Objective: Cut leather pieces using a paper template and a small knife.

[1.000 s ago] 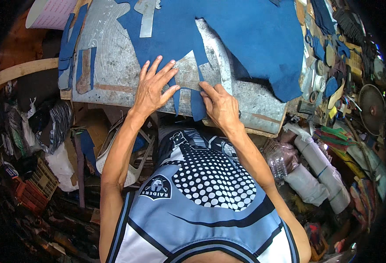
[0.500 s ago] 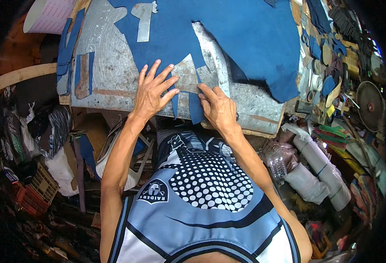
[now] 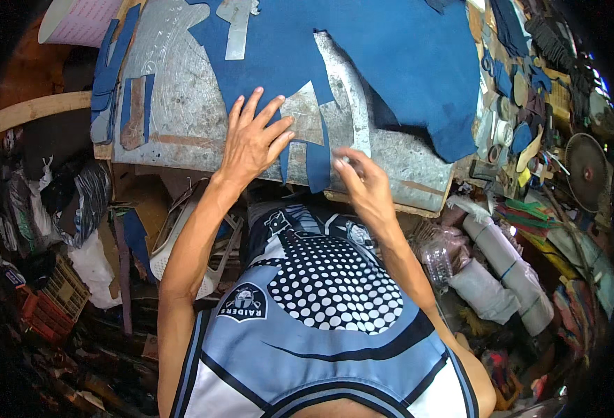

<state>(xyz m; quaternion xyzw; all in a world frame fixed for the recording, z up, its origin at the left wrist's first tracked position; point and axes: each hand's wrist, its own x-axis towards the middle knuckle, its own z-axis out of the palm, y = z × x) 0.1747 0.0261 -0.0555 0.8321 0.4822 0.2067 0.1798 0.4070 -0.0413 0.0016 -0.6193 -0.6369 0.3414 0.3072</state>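
Observation:
My left hand (image 3: 255,139) lies flat with fingers spread on the near edge of a large blue sheet (image 3: 272,63), which looks like fabric or leather. Just right of its fingertips sits a flat greyish pattern piece (image 3: 303,115) with a pointed top, edged by the blue material. A narrow blue strip (image 3: 318,167) hangs over the near table edge. My right hand (image 3: 366,184) is right of that strip, thumb and fingers drawn together. Whatever is in its fingers is too small to make out. Farther off, a pale hammer-shaped pattern (image 3: 236,35) rests on the sheet.
The metal-topped table (image 3: 174,118) is scratched. On its left lie a brown pattern piece (image 3: 134,115) and blue offcuts (image 3: 105,83). Tape rolls (image 3: 503,131) and scraps crowd the right side, beside a fan (image 3: 587,171). Wrapped rolls (image 3: 509,261) lean below at right.
My right hand has moved away from the blue strip, toward the right and nearer to me. My left hand stays pressed on the sheet. The whole view has shifted slightly.

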